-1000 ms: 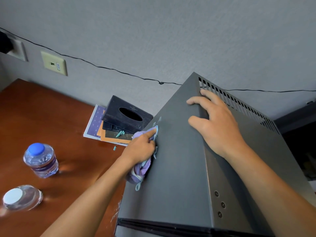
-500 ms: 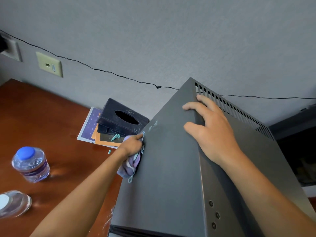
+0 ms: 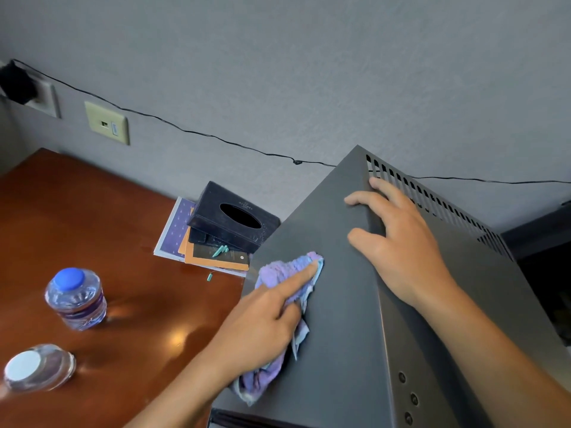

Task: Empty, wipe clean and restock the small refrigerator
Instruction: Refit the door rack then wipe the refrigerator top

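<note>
Near left, on the brown table (image 3: 129,319): a clear bottle with a white cap (image 3: 37,367), blurred at the frame edge. Just beyond it, a second bottle with a blue cap (image 3: 75,299), upright, apart from the first. Near right, the grey fridge (image 3: 340,350) fills the lower right of view, its left side face turned up toward the onlooker, three screws showing on the adjoining panel. Left hand (image 3: 262,322) lies on that side face, holding a purple cloth (image 3: 287,270) against the metal; forefinger stretched out flat along the cloth, the other fingers curled round the bunched part, whose tail hangs out below the wrist. Right hand (image 3: 398,242) farther up, spread over the fridge's edge, thumb and forefinger on the side face, remaining fingers over the ridge near the row of vent slots (image 3: 432,196); it holds nothing. Mid-distance, left of the fridge: a black tissue box (image 3: 231,220) on a stack of booklets (image 3: 179,233), with small teal bits on the stack and one on the table beside it. Far: grey wall (image 3: 278,72), a thin black cable (image 3: 191,132) strung across it, a beige plate (image 3: 106,123), and an outlet with a black plug (image 3: 17,83) at far left.
</note>
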Demonstrator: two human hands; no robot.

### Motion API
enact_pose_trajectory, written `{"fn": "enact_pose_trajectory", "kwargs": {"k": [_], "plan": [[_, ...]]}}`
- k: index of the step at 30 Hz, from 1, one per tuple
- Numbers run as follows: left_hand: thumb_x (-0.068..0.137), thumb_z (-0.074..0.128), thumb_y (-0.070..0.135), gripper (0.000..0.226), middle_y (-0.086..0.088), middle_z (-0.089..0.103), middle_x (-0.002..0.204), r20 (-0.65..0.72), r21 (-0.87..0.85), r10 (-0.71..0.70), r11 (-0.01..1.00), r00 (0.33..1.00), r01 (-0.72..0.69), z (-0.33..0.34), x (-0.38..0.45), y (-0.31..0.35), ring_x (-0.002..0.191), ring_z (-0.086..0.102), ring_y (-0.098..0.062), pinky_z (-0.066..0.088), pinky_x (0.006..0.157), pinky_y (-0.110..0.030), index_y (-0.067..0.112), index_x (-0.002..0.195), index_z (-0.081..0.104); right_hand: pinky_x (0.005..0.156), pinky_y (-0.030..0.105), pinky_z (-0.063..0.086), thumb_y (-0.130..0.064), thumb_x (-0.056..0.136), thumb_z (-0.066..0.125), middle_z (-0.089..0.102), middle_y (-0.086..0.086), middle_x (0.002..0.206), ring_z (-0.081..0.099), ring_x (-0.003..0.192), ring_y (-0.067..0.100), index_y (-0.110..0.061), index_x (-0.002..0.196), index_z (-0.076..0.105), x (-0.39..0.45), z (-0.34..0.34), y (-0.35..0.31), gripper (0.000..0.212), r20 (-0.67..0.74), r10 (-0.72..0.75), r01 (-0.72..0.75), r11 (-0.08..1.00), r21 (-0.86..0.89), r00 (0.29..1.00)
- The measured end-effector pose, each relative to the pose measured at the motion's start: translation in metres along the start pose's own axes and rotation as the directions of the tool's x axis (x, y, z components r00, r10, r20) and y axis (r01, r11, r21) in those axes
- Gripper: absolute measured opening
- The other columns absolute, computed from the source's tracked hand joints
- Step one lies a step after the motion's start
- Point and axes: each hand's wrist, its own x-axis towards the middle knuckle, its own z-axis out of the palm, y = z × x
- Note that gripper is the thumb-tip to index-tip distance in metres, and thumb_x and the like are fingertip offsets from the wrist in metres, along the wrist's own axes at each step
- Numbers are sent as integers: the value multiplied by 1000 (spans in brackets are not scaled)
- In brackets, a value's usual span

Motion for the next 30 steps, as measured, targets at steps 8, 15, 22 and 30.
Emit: {"fn": "enact_pose_trajectory", "kwargs": {"k": [8,15,22,30], "plan": [[101,37,20,58,-4,54,149,-169,-43,-165,986,972,160,-1,166,-53,128,55,-32,42,107,-35,50,151,40,116,44,31,-44,67,51,29,-30,154,29,144,7,-48,117,59,2,0,0,51,-9,9,-9,1000,-17,1000],[100,45,3,58,-13,68,120,-130,44,-331,940,934,339,65,169,-242,105,64,-28,46,105,-40,32,150,45,118,46,29,-45,67,52,29,-31,154,29,145,5,-51,115,58,2,1,2,49,-20,6,-7,1000,-14,1000],[104,38,13,52,-9,66,128,-86,-146,-477,875,875,463,88,88,-229,101,66,-28,50,96,-33,42,146,48,120,46,25,-43,66,54,32,-26,154,29,144,4,-47,113,62,5,-1,-1,48,-16,31,-31,999,7,999],[104,43,23,46,11,63,121,-245,-281,-124,958,962,52,34,40,-21,109,58,-8,39,92,-22,53,137,55,118,36,26,-41,73,48,39,-16,155,32,143,6,-42,119,67,4,0,-4,49,-28,47,-46,998,31,999]]}}
